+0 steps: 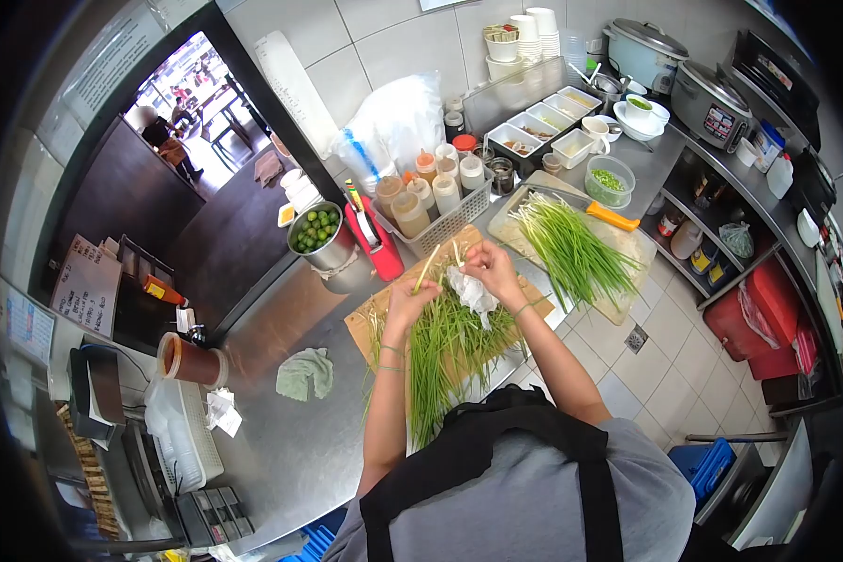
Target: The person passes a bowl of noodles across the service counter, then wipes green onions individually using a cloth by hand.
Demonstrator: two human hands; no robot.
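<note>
Long green stalks [440, 361] lie spread over a wooden board [361, 323] on the steel counter. My left hand [412, 302] is closed around a few stalks with pale ends pointing up. Close beside it, my right hand [493, 270] has its fingers pinched together next to a crumpled white tissue or paper [473, 293]; what the fingertips hold is too small to name. To the right, a bundle of green stalks with white ends [576, 245] rests on a pale cutting board [642, 258], near an orange-handled knife [613, 217].
A basket of sauce bottles [440, 225], a red holder [373, 242] and a pot of green limes [316, 229] stand behind the board. A tub of chopped greens [610, 182] sits at the right. A green cloth [304, 375] lies left.
</note>
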